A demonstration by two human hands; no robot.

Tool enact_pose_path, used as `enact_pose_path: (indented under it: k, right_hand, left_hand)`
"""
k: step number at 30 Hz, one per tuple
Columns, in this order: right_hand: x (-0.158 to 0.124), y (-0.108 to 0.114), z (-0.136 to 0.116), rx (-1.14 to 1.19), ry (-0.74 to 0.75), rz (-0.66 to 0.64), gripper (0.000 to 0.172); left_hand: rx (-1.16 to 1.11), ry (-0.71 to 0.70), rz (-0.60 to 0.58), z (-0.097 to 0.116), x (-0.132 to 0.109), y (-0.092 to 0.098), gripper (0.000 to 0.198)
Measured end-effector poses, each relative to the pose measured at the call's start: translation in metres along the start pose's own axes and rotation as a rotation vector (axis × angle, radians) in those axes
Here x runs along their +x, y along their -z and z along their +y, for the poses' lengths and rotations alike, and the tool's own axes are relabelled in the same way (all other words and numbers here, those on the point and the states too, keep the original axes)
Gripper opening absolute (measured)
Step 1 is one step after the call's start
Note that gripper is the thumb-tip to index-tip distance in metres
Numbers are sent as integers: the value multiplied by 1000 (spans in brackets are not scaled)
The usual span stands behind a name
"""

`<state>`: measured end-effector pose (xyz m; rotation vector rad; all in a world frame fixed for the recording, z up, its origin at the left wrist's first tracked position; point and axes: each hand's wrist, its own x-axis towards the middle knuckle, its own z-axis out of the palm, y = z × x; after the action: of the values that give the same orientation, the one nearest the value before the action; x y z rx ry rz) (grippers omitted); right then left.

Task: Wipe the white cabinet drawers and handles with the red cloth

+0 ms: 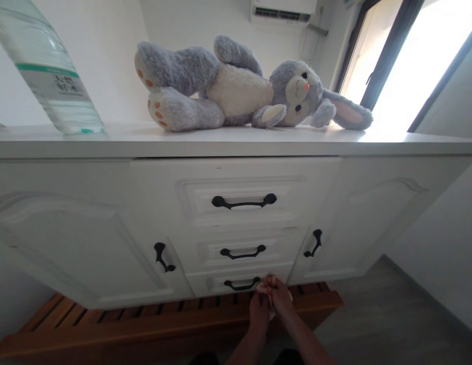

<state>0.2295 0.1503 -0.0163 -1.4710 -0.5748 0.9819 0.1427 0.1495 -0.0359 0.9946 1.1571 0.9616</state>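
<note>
A: Where are the hands?
B: Left hand [259, 310] and right hand [280, 296] are pressed together, closed on a white cloth [266, 294] by the bottom drawer handle [242, 285]

A: Above?
B: A toy rabbit [243, 88] lies beside a bottle [45, 66]

The water bottle [49, 66] at the left end of the surface [236, 142] wears a white label under a green band, printed with dark characters too blurred to read.
</note>
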Motion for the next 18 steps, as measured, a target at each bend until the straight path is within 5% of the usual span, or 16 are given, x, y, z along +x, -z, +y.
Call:
enact_pose_path:
  k: [5,13,18]
  right_hand:
    - [-6,-30,33,-218,40,94,5]
    - [-48,-159,46,-43,-43,-125,7]
    - [-65,-188,23,72,-43,-226,8]
  left_hand:
    - [-14,41,34,-21,8,45,53]
    - [31,29,265,-7,5,173,67]
    - [76,-56,384,38,-7,185,68]
